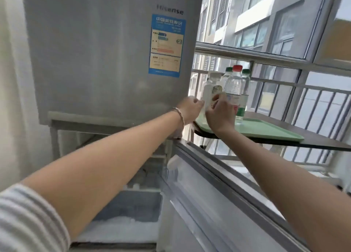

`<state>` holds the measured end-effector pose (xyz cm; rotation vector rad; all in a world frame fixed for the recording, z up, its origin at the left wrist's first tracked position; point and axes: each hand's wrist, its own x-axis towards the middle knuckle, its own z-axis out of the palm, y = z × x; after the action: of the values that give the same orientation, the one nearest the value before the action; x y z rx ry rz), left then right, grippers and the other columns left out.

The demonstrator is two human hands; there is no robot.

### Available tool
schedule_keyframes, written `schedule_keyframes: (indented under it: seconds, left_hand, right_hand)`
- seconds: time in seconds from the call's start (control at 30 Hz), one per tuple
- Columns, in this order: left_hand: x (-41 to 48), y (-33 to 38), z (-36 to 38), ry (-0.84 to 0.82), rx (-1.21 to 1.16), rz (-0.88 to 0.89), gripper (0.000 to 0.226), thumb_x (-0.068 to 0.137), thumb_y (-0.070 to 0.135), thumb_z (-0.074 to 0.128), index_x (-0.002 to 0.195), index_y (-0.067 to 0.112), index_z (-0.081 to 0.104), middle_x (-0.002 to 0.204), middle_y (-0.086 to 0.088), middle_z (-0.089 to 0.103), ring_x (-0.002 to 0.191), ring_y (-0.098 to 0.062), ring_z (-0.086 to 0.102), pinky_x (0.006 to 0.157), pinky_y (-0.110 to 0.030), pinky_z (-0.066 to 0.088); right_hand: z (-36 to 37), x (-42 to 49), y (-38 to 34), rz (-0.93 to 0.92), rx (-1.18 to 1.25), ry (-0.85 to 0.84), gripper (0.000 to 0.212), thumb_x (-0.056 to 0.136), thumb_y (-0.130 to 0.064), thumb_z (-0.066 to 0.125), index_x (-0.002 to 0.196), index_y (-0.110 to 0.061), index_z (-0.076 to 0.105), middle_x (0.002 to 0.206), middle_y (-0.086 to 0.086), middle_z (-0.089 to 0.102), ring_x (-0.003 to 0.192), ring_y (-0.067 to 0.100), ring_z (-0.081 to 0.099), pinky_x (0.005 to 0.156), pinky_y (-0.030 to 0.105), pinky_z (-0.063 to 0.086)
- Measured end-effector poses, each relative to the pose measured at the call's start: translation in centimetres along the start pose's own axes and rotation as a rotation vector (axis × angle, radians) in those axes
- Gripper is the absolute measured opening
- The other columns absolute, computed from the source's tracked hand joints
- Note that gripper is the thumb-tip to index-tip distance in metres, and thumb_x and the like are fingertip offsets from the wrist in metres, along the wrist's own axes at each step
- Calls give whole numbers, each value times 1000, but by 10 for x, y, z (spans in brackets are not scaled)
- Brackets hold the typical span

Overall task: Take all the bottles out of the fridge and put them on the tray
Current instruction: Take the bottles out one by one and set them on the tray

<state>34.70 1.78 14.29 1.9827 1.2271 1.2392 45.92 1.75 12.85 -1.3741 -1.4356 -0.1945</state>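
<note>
Both hands reach forward over the open lower fridge door (218,185) to the tray (266,129). My right hand (220,113) closes its fingers around the white bottle (210,88), gripping the lower body so the bottle stays upright as its base meets the tray. My left hand (191,107) is curled at the bottle's far side, just left of my right hand; whether it touches the bottle or only steadies near it I cannot tell. The grip is low, I judge, because the bottle is tall and could tip.

Just beyond my right hand stand three clear bottles: a red-capped bottle (234,86) nearest, and two green-capped bottles (246,84) behind it, close together. Grouping them at the far-left corner keeps the area to the right of my hand free.

The tray rests on a dark shelf (322,138) beside the fridge (106,52). The open compartment below my forearms shows frost; no bottles are visible there.
</note>
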Motion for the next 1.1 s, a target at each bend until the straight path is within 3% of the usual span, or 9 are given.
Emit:
schedule_keyframes:
  seconds: [0.13,0.23,0.4,0.5,0.57,0.63,0.8,0.93,1.1]
  left_hand:
    - [-35,-41,-43,40,24,-149,37,97,31,42,66,13,52,77,-15,59,72,-28,58,77,-45,54]
    - [-61,-94,-68,18,137,-250,39,98,32,39,76,9,61,90,-17,67,85,-29,64,83,-37,51]
    - [-88,-197,-88,-67,315,-379,47,100,34,37,89,-1,67,99,-25,69,90,-34,63,75,-35,44]
    - [-92,-267,-87,-99,349,-442,49,99,36,38,104,-7,60,108,-28,66,102,-39,62,78,-36,46]
    - [-92,-306,-85,-120,358,-479,44,99,36,40,115,-3,54,116,-22,64,107,-35,60,77,-31,42]
    - [-84,-343,-84,-114,377,-493,43,99,35,41,121,0,49,120,-21,62,110,-34,59,80,-29,41]
    - [-70,-404,-73,-163,341,-551,42,99,38,37,123,4,47,106,-17,66,89,-29,63,72,-31,46]
    - [-62,-426,-56,-198,308,-587,41,100,36,36,129,9,47,116,-16,64,101,-29,65,72,-29,49]
    - [-61,-434,-49,-191,177,-600,46,98,37,40,133,7,46,120,-19,62,104,-32,65,91,-43,54]
  right_hand:
    - [47,-44,-51,149,128,-201,28,90,-17,55,115,-5,50,105,15,63,90,31,60,72,33,42]
    - [98,-89,-75,346,226,-368,37,97,-19,47,127,2,45,126,24,59,117,37,57,90,38,43]
    - [196,-162,-67,594,230,-641,54,94,-26,55,140,0,40,132,20,57,120,35,57,91,36,47]
    - [247,-191,-44,581,141,-776,42,92,-19,57,129,0,52,127,17,61,119,33,58,90,32,47]
    - [279,-208,-21,546,64,-838,44,90,-17,57,131,-6,48,129,14,58,120,32,56,90,27,46]
    - [315,-216,1,472,-49,-885,54,83,-21,58,134,-17,41,131,12,55,119,33,55,94,34,49]
    - [361,-225,37,410,-267,-1049,63,95,-27,50,149,-37,19,143,16,40,130,36,41,106,41,35]
    - [383,-231,53,318,-374,-1116,60,95,-18,47,149,-31,23,136,16,45,124,33,45,101,41,38]
    - [390,-241,64,173,-458,-1073,62,87,-6,57,143,-19,32,128,18,50,118,33,49,92,37,44]
